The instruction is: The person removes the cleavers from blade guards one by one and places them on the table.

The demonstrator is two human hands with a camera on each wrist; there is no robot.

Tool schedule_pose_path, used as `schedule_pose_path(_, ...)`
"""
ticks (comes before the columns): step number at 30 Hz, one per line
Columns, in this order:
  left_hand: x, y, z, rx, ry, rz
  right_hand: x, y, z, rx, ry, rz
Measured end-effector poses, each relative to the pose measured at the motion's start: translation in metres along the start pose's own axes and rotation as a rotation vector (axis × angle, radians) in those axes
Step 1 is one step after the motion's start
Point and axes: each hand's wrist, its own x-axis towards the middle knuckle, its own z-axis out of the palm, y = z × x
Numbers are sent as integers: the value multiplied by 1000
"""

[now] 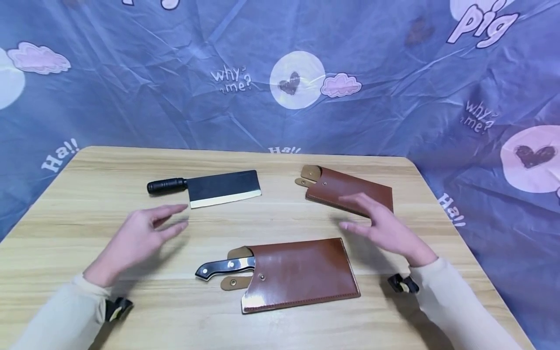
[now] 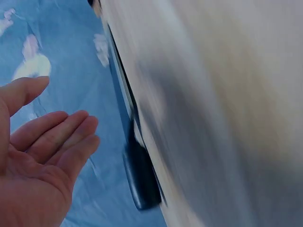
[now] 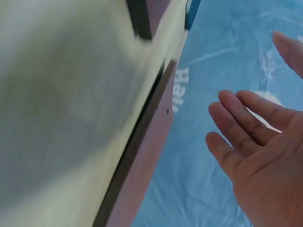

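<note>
Bare and relaxed, my left hand (image 1: 139, 239) hovers over the left of the table, below the black-handled cleaver (image 1: 224, 188). That cleaver lies flat, its bright edge toward me; its handle (image 2: 141, 176) shows beside the fingers in the left wrist view. My right hand (image 1: 385, 226) holds nothing and overlaps the lower edge of a brown leather sheath (image 1: 350, 187) at the back right. Between the hands, nearer me, lies a larger brown sheath (image 1: 302, 274) with a riveted black knife handle (image 1: 225, 266) sticking out of its left end; the blade is hidden inside.
All of it lies on a light wood table (image 1: 271, 221) with rounded back corners. A blue printed cloth (image 1: 175, 97) hangs behind and beside the table. Tan snap straps (image 1: 236, 283) stick out from the left ends of both sheaths.
</note>
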Motion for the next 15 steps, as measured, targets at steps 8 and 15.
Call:
schedule_pose_path(8, -14, 19, 18, -67, -59, 78, -21, -14, 12, -20, -43, -37)
schedule_pose_path(15, -25, 31, 28, -95, -117, 121, -28, -26, 26, -61, -95, -12)
